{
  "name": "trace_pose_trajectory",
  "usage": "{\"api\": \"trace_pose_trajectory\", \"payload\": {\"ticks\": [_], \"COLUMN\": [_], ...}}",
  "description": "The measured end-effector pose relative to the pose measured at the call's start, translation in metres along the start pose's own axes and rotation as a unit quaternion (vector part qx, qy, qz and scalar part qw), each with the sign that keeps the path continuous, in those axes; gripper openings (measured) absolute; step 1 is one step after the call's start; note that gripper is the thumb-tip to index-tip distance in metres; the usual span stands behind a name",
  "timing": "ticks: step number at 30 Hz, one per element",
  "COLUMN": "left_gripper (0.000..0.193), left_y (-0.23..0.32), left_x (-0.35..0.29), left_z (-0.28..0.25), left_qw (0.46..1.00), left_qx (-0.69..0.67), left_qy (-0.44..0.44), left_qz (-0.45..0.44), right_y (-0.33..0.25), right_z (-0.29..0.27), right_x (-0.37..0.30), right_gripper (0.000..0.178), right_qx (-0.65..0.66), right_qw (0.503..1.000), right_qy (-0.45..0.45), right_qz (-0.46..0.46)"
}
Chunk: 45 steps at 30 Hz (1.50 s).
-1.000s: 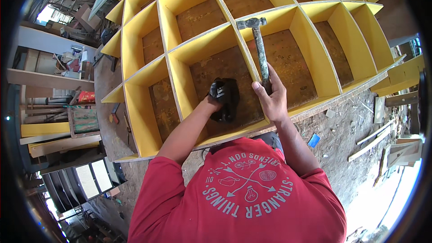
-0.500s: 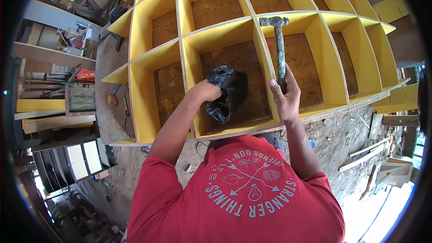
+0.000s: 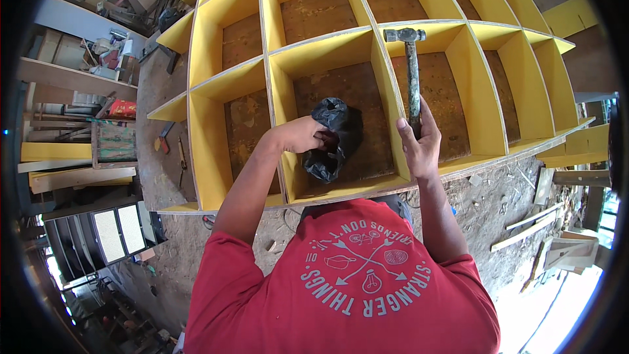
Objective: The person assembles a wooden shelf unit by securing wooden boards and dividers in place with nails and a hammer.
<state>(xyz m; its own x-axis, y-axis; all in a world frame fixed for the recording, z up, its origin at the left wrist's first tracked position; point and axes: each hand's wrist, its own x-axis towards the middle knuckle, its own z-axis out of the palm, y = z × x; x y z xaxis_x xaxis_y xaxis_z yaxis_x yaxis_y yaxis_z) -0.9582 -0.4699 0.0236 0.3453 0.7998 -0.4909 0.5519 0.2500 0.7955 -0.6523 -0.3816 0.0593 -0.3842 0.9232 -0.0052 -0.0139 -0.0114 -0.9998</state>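
My right hand (image 3: 421,145) grips the handle of a ball-peen hammer (image 3: 412,69), holding it upright with its metal head at the top. My left hand (image 3: 303,135) is at the mouth of a black plastic bag (image 3: 347,132). Its fingers are curled together at the opening, their tips partly hidden by the bag's edge; whatever they pinch cannot be made out. The bag sits inside one compartment of a large yellow wooden grid frame (image 3: 386,85), on the brown board at its bottom.
More yellow compartments stretch away and to both sides, with upright dividers between them. A handsaw (image 3: 163,139) lies on the worktable (image 3: 149,174) at left. Wood strips (image 3: 527,226) lie on the littered floor at right. Shelves with planks (image 3: 59,152) stand far left.
My left hand has drawn back from deeper inside the bag, so its fingers now show at the opening. My right hand and the hammer have shifted slightly right.
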Motion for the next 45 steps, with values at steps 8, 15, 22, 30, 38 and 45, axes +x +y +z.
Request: {"api": "trace_pose_trajectory", "payload": {"ticks": [8, 15, 22, 30, 38, 45], "left_gripper": [0.038, 0.021, 0.020, 0.019, 0.026, 0.021], "left_y": [0.012, 0.013, 0.002, 0.044, -0.019, -0.042], "left_x": [-0.007, -0.012, -0.007, -0.080, -0.126, -0.130], "left_z": [-0.005, 0.005, 0.026, 0.016, 0.010, -0.014], "left_qw": [0.987, 0.983, 0.976, 0.978, 0.936, 0.885], "left_qx": [-0.157, -0.058, 0.062, -0.010, -0.106, -0.082], "left_qy": [0.018, 0.175, 0.195, 0.207, 0.329, 0.447], "left_qz": [-0.003, -0.013, 0.078, -0.008, 0.063, 0.104], "right_y": [0.001, 0.003, -0.003, 0.005, -0.005, -0.035], "right_z": [-0.001, -0.002, 0.003, 0.006, 0.034, 0.122], "right_x": [0.000, 0.000, -0.001, -0.001, 0.008, 0.052], "right_gripper": [0.066, 0.066, 0.064, 0.061, 0.051, 0.048], "right_qx": [-0.006, -0.031, -0.044, -0.080, -0.163, -0.413], "right_qw": [1.000, 1.000, 0.999, 0.997, 0.981, 0.894], "right_qy": [0.003, 0.005, 0.014, 0.021, -0.032, -0.142], "right_qz": [0.002, 0.002, 0.013, -0.010, -0.098, -0.100]}}
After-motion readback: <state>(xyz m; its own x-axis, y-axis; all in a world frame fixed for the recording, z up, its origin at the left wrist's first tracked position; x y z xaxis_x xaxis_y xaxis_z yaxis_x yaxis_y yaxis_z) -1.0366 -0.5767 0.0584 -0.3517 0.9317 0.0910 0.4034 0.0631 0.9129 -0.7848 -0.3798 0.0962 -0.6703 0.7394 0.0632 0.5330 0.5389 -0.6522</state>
